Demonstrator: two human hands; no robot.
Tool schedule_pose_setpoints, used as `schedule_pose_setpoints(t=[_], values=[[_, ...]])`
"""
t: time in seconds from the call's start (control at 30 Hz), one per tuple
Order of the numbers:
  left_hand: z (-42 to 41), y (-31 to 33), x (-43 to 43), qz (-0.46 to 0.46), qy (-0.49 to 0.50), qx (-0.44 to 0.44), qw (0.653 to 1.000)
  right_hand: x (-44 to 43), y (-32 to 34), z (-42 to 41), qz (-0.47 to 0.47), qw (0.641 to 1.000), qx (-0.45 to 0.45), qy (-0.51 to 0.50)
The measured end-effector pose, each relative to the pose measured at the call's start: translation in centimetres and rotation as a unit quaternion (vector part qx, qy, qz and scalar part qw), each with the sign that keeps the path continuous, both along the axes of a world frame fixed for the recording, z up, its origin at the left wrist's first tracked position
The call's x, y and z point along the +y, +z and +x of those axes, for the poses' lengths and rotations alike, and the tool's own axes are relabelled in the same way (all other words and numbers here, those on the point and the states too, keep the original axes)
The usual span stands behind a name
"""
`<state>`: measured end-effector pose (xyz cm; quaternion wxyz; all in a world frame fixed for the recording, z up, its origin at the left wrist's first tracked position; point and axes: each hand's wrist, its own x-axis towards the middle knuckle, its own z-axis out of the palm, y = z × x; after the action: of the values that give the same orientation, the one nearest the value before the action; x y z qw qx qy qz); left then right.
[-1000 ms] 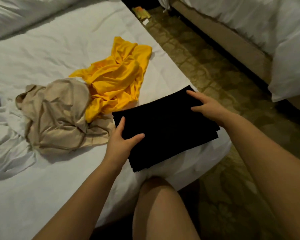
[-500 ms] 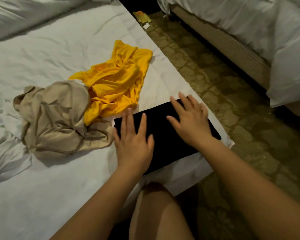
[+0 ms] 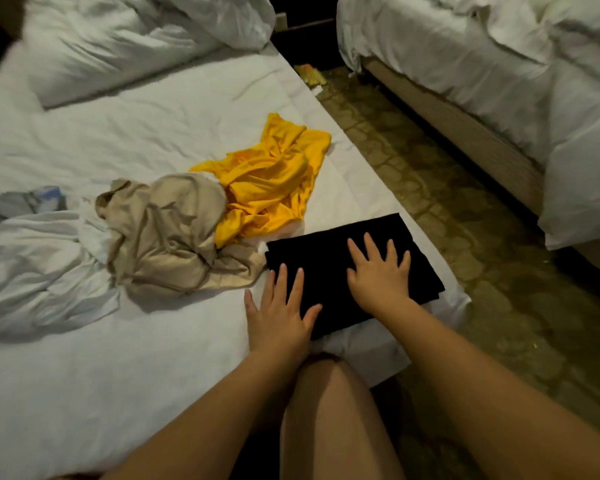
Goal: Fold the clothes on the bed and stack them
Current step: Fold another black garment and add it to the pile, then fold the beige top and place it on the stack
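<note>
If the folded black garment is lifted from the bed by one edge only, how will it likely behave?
The folded black garment would probably sag and unfold; loose layers show at its right edge. It lies thin and flat, so it is likely light. The left hand and right hand rest flat on it; pushed, it may slide on the smooth sheet.

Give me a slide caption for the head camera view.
Left hand and right hand press flat a folded black garment on the bed.
</note>
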<state>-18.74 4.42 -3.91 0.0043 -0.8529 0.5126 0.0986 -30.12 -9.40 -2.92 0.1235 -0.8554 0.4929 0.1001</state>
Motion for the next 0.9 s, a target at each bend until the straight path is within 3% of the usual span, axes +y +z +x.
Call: schedule_pose_setpoints(t=[0.17,0.43,0.9], values=[[2.4,4.0,4.4,-0.046,0.048,-0.046,0.997,4.4,4.1,2.1,-0.045,0.997,-0.059,0.010],[7.4,7.5,9.6,-0.101,0.117,-0.044,0.987,10.3,7.5,8.6,-0.093,0.986,-0.121,0.066],[17.3,0.8,11.6,-0.036,0.235,0.046,0.970,13.0,-0.4,23.4,-0.026,0.980,-0.091,0.174]])
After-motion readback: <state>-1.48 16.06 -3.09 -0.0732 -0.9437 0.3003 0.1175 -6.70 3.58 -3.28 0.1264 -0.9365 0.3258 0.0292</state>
